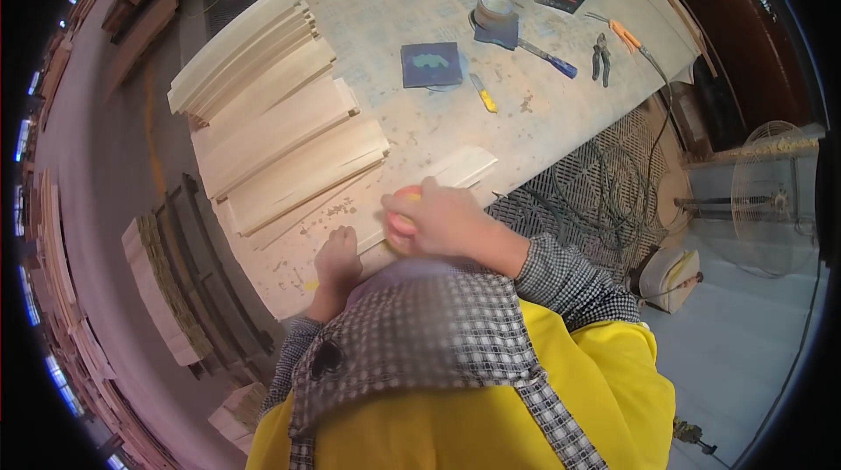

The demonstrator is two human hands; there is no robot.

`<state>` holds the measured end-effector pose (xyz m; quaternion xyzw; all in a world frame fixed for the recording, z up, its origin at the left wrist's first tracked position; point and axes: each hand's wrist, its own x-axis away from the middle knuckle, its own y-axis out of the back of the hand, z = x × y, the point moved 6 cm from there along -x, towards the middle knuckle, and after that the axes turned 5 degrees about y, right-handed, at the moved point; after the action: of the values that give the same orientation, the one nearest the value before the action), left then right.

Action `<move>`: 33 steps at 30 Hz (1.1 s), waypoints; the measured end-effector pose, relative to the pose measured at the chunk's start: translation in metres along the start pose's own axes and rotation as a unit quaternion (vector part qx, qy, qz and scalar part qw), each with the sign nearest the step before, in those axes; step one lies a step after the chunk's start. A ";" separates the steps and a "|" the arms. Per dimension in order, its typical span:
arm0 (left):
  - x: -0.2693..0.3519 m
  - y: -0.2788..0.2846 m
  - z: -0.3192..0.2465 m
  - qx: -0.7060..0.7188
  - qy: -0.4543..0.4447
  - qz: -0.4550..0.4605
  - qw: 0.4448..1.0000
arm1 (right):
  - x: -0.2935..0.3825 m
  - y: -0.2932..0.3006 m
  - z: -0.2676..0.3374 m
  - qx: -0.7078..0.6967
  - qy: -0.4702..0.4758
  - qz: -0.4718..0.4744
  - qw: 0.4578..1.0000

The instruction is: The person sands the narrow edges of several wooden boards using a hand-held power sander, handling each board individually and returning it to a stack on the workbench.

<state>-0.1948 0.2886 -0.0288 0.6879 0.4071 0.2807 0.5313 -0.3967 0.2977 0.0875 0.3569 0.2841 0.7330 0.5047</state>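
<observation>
A narrow pale wooden board lies slantwise along the near edge of the worktable. My right hand is closed around a rounded pink-and-yellow hand pad resting over the board; the hand hides part of it, and the pad is slightly blurred. Close to the board's left end, my left hand has its fingers curled over the board and holds it at the table edge. Left of the board, several profiled pale wooden boards lie side by side.
Farther back are a yellow utility knife, a dark square with green paste, a round tin, a blue-handled scraper, pliers and an orange-handled corded tool. Cables lie on floor matting; a fan stands right.
</observation>
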 end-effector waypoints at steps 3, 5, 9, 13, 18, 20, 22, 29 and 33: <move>0.004 0.001 -0.002 0.001 -0.022 -0.034 0.999 | 0.009 0.026 -0.015 0.019 -0.026 0.010 0.999; 0.005 0.002 -0.001 0.003 -0.020 -0.032 0.999 | 0.019 0.047 -0.040 0.058 -0.085 -0.001 0.995; 0.002 0.008 0.006 0.030 -0.012 0.001 0.999 | 0.047 0.073 -0.094 0.097 -0.169 -0.128 0.972; -0.030 0.014 0.036 0.092 0.138 0.300 0.939 | 0.077 0.083 -0.109 0.129 -0.253 -0.255 0.924; -0.035 0.027 0.029 0.039 0.139 0.231 0.962 | 0.097 0.055 -0.122 0.035 -0.245 -0.348 0.904; -0.022 0.002 0.018 -0.038 0.079 0.216 0.973 | 0.096 0.044 -0.119 -0.029 -0.240 -0.349 0.905; -0.012 -0.010 0.002 -0.085 0.055 0.203 0.974 | 0.095 0.030 -0.118 -0.043 -0.231 -0.344 0.909; -0.021 -0.008 0.003 -0.032 0.011 0.288 0.957 | 0.101 0.001 -0.117 -0.066 -0.234 -0.305 0.921; -0.019 -0.004 0.015 0.039 -0.038 0.226 0.973 | 0.106 0.004 -0.108 -0.063 -0.207 -0.345 0.913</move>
<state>-0.1931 0.2655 -0.0365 0.7926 0.2312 0.3506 0.4421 -0.5115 0.3898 0.0523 0.3473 0.2322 0.4392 0.7953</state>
